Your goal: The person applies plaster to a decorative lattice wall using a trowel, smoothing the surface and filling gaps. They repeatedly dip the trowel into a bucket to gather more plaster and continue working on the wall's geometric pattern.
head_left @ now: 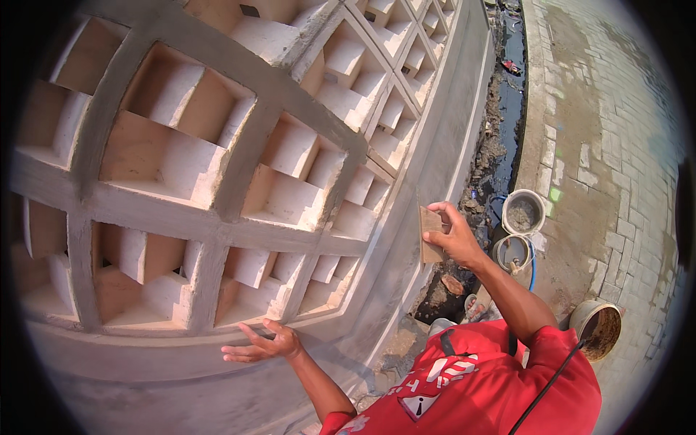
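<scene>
My right hand (458,238) is closed round a flat, brown rectangular piece that looks like a wooden float (431,253). It stands on edge at the smooth grey plastered band (388,290) of the wall; whether it touches the plaster, I cannot tell. My left hand (270,344) holds nothing, its fingers spread, just below the lowest row of openings. Above it rises a wall of pale ventilation blocks (163,163) with deep stepped recesses, framed by grey mortar strips (156,211).
A ditch with dark water (512,94) and rubble runs along the wall's foot. Beyond it lies brick paving (620,181). A bucket of grey mix (523,211), a second bucket (512,253) with a blue hose (533,268) and a tipped, brown-stained bucket (599,332) stand on my right.
</scene>
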A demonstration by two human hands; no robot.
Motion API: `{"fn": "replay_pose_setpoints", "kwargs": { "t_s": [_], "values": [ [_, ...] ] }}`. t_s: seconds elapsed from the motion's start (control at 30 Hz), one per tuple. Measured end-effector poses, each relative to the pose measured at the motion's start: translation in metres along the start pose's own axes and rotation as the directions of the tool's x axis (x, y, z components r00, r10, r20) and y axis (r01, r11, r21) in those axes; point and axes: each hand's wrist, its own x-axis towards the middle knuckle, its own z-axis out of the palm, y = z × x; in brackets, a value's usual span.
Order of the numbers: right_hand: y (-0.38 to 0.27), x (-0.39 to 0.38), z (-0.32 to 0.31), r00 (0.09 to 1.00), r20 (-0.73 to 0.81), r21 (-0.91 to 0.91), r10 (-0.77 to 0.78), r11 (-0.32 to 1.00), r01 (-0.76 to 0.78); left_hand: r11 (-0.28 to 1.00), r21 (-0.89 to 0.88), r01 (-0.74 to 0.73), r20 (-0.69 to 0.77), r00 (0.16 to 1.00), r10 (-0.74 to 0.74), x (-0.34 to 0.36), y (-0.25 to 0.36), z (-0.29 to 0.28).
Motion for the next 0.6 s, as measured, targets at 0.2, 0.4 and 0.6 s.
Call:
{"fn": "replay_pose_setpoints", "kwargs": {
  "t_s": [0.2,0.4,0.6],
  "values": [
    [-0.056,0.082,0.031,0.799,0.260,-0.559,-0.543,0.590,0.582,1.000,0.029,0.002,0.016,1.000,-0.002,0.000,0.003,0.001],
    [-0.074,0.133,0.045,0.729,0.333,-0.631,-0.597,0.433,0.643,0.998,0.068,0.013,0.004,1.000,-0.013,0.002,0.007,0.000],
    [-0.084,0.158,0.056,0.630,0.376,-0.651,-0.679,0.290,0.701,0.996,0.082,0.024,0.032,0.999,-0.026,-0.001,0.005,0.001]
  ]
}}
